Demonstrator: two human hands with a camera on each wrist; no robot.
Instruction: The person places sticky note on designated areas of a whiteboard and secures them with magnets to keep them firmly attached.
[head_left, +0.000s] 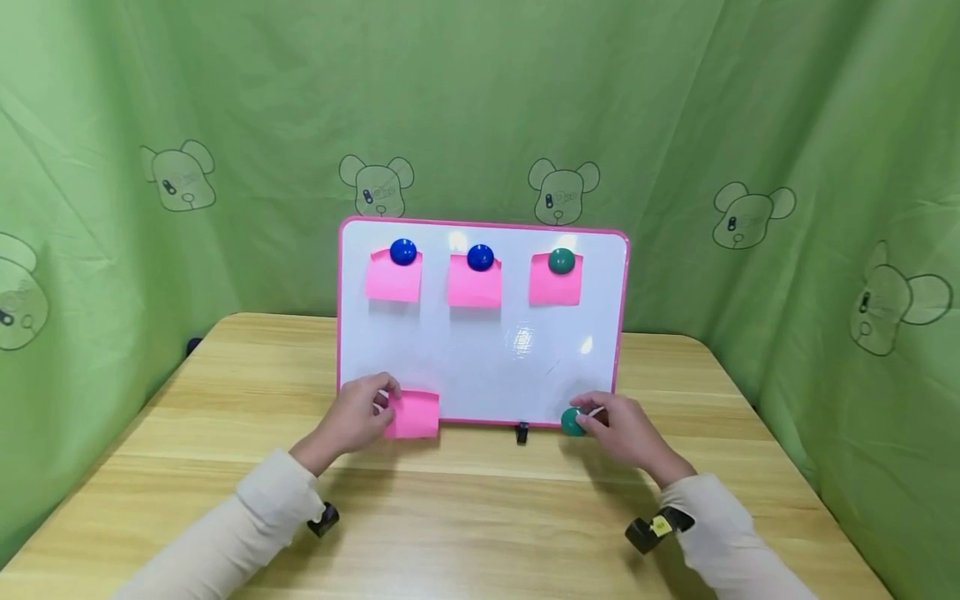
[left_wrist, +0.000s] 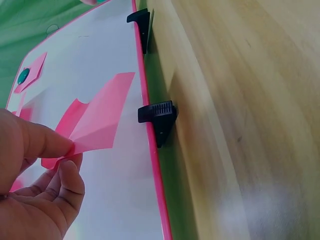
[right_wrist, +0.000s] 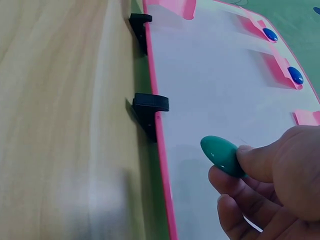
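Note:
My left hand (head_left: 362, 414) pinches a pink sticky note (head_left: 416, 415) by its edge, in front of the lower left of a pink-framed whiteboard (head_left: 480, 358). In the left wrist view the note (left_wrist: 100, 120) bends between thumb and fingers. At the board's lower right, my right hand (head_left: 626, 427) holds a round green magnet (head_left: 572, 422) between thumb and fingers; the right wrist view shows this magnet (right_wrist: 221, 155) from the side. Along the board's top, two blue magnets (head_left: 403, 252) and one green magnet (head_left: 562, 261) each sit on a pink note (head_left: 555, 290).
Black clip-like feet (head_left: 522, 432) hold the board's lower edge on the wooden table (head_left: 480, 525). A green curtain (head_left: 480, 100) with bear drawings surrounds the table. A black camera mount (head_left: 651, 532) hangs at the right wrist.

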